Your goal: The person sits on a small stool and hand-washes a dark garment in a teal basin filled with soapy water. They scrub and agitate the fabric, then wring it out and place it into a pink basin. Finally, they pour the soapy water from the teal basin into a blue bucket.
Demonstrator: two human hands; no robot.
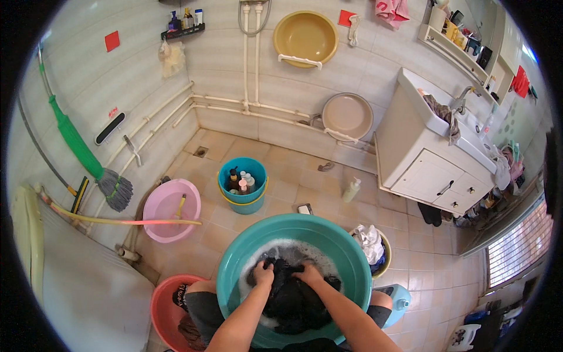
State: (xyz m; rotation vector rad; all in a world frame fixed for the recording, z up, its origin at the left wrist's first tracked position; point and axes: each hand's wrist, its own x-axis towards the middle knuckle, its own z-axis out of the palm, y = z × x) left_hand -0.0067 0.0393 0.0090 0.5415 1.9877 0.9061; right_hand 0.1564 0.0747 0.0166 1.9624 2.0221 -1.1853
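A big teal basin stands on the tiled floor between my knees, filled with soapy water and a dark wet garment. My left hand is clenched on the garment's left part, near the foam. My right hand grips the same garment just beside it, the two hands almost touching. Both forearms come in from the lower edge, over the basin.
A red basin is at my left knee, a pink basin beyond it, and a blue bucket of bottles ahead. A bucket of white laundry stands right of the teal basin. A white sink cabinet is at the right wall.
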